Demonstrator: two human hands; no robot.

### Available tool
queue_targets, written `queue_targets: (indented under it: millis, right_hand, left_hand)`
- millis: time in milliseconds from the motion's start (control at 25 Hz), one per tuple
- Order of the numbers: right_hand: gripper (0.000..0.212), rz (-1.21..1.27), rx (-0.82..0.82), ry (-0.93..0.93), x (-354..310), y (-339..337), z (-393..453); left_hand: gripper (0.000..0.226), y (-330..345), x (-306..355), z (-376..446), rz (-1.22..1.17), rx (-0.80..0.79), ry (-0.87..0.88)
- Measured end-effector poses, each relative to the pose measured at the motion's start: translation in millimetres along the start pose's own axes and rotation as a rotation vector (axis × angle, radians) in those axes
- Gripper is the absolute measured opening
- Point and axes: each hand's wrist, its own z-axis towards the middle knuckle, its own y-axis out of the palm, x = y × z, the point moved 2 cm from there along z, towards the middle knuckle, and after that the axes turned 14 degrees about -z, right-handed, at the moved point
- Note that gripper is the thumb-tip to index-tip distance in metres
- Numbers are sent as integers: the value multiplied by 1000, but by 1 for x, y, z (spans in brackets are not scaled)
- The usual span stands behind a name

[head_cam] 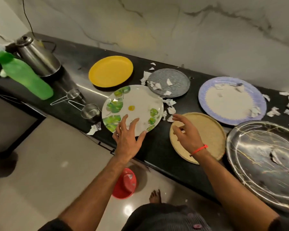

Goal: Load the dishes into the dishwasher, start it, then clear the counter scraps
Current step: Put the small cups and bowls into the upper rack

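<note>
Yellow plate (110, 70); green-leaf white plate (137, 104); lilac-rimmed plate (205, 90); red bowl (124, 184).

Green bottle (23, 75) beside steel kettle (38, 57)

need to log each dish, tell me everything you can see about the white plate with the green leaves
The white plate with green leaves is round and glossy, like ceramic or melamine, with leaf prints along its rim and a small yellow blob near the middle. It sits tilted at the counter's front edge, its far rim over the grey plate. The left hand rests on its near edge, fingers spread.
</note>
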Motion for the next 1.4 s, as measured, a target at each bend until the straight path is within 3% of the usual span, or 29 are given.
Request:
queue_targets:
  millis: [400,680,960,1080,1160,1240,1320,1400]
  right_hand:
    - [38,121,-221,-110,-69,93,12]
    - [44,96,-317,-135,-130,151,8]
    - [38,68,-105,65,-151,209,20]
    - [39,113,-21,176,-167,238,10]
    - [41,170,5,262,-180,255,3]
    - [52,250,-14,298,-198,267,-4]
    - [76,386,-135,327,-218,278,-3]
    - [96,520,-232,308,-234,290,2]
  left_hand:
    - [61,-73,-42,-32,123,46,-122]
    - [68,-143,-114,27,196,-63,-101]
    - [91,-143,-181,130,408,-421,146]
    - [84,-149,-196,144,409,-387,257]
    - [83,-165,-193,147,357,-375,210]
    - [87,-181,-188,136,172,-264,120]
    - [87,-196,-171,120,-193,-241,-90]
    - [85,-200,-161,106,-510,-361,-289]
